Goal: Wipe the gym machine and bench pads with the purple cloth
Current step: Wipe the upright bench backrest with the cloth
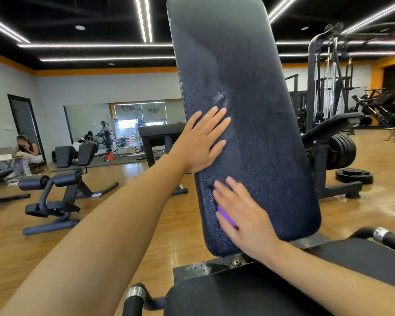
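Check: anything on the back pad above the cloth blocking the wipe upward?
Yes. The left hand lies flat on the back pad, just above the purple cloth under the right hand. Higher up, nothing visible.

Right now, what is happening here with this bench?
A person is wiping the upright back pad of a gym bench. The right hand presses the purple cloth flat against the pad's lower part, mostly hiding it. The left hand rests open on the pad's left edge, higher up. Streaks show across the pad.
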